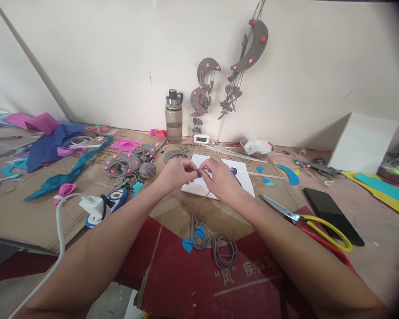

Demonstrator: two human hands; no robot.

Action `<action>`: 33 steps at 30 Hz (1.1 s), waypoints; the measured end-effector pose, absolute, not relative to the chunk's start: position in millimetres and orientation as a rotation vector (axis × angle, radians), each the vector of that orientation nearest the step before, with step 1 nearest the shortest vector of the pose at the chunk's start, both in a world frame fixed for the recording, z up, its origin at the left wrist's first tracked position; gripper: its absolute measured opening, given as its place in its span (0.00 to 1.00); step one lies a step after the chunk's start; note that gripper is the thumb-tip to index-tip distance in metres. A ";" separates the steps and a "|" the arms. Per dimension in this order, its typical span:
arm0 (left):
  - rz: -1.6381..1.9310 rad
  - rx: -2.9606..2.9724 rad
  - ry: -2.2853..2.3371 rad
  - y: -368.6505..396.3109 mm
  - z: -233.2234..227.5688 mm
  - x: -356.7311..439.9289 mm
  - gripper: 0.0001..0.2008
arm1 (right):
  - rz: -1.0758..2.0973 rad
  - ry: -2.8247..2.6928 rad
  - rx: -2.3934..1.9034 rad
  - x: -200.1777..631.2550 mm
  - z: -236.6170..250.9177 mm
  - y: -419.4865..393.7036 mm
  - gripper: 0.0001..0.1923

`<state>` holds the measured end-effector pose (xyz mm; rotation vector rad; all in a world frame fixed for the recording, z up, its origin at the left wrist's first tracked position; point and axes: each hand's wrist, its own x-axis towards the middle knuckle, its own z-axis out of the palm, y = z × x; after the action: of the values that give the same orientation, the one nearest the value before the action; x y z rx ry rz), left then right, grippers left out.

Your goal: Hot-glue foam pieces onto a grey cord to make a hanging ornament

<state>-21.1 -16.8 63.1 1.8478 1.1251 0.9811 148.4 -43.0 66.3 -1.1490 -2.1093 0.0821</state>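
My left hand (178, 172) and my right hand (221, 177) meet over a white sheet of paper (246, 184) in the middle of the table. Their fingertips pinch a small grey piece (199, 173) between them; its exact shape is hidden by the fingers. A thin grey cord (202, 208) hangs from that spot down to loose coils (216, 246) on the red cardboard, next to blue foam bits (188, 245). A blue shape on the paper is mostly hidden behind my right hand.
Scissors with yellow and red handles (314, 223) and a black phone (332, 215) lie at right. A glue gun (104, 204) with a white cable lies at left, near grey foam pieces (128, 165). A water bottle (174, 116), a timer (201, 138) and hanging grey moon ornaments (249, 48) are at the wall.
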 end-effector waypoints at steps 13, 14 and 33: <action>1.336 1.435 1.123 -21.1 56.1 -6.6 0.06 | 0.568 -1.734 -1.164 135.3 59.1 -47.2 0.05; 1.351 1.408 1.105 -21.1 54.5 -5.6 0.07 | 0.604 -1.701 -1.169 135.0 58.3 -46.8 0.06; 1.309 1.001 0.875 -22.3 52.5 4.3 0.11 | 0.816 -1.473 -1.204 140.8 43.4 -28.2 0.12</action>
<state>4.3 -22.3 52.5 1.0006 0.8751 1.3090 140.8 -28.2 43.4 -1.2042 -1.4734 0.8163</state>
